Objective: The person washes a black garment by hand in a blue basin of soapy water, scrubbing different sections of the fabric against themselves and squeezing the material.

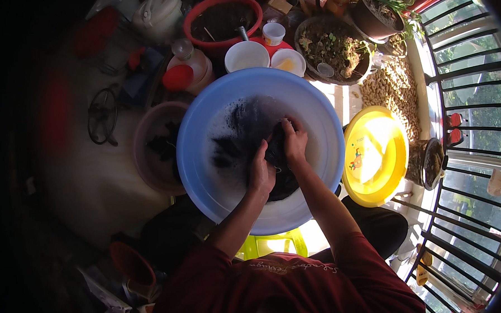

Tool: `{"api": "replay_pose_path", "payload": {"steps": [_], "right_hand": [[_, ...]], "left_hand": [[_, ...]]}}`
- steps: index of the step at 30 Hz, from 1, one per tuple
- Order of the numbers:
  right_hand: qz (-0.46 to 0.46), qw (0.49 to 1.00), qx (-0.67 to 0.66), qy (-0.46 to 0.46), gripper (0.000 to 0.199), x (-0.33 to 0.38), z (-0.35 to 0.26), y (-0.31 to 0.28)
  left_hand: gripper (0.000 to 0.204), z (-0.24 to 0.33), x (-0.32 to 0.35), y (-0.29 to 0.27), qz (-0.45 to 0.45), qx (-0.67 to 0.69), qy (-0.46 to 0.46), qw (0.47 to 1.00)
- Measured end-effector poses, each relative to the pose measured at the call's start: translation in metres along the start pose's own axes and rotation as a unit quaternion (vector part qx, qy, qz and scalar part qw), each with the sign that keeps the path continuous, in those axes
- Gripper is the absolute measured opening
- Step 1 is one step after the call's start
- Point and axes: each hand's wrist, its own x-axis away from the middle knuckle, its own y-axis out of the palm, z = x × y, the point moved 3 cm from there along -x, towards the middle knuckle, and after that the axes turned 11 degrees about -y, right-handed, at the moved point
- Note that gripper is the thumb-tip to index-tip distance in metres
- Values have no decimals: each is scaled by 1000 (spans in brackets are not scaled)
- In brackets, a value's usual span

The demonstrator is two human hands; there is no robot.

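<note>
A large blue basin (192, 176) with sudsy water is in front of me, above a green stool (274, 245). Dark cloth (282, 186) lies in it, partly under white foam. Both my hands are inside the basin, close together. My left hand (261, 173) is closed against the left side of a bunched part of the cloth. Opposite it, my right hand (294, 140) grips the same bunch with bent fingers. My palms and some fingertips are hidden by the hands and the cloth.
A yellow basin (349, 180) stands at the right, beside window bars (471, 85). To the left is a pinkish basin (144, 161) with dark cloth. White tubs (247, 56), a red soil-filled pot (195, 41) and a planter (335, 46) crowd the far side. Peanuts (393, 89) cover floor at far right.
</note>
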Motion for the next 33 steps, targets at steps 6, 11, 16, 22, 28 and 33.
{"api": "replay_pose_path", "payload": {"steps": [6,11,16,22,28,33], "right_hand": [[67,995,51,-50,50,-5,22,-9],[-62,986,152,-34,59,18,53,18],[-26,999,37,-15,46,-25,77,17],[-138,985,10,-98,28,49,-46,8],[-55,909,250,-328,35,67,-61,16],[-65,980,-173,77,52,29,-23,-2]], "left_hand": [[57,21,-56,-63,123,-102,44,986],[39,23,-68,-80,182,-302,167,921],[47,20,-93,-110,326,-310,13,893],[50,35,-49,-36,-28,100,-41,994],[49,3,-29,-37,0,112,13,994],[47,1,-15,-3,129,2,9,992]]}}
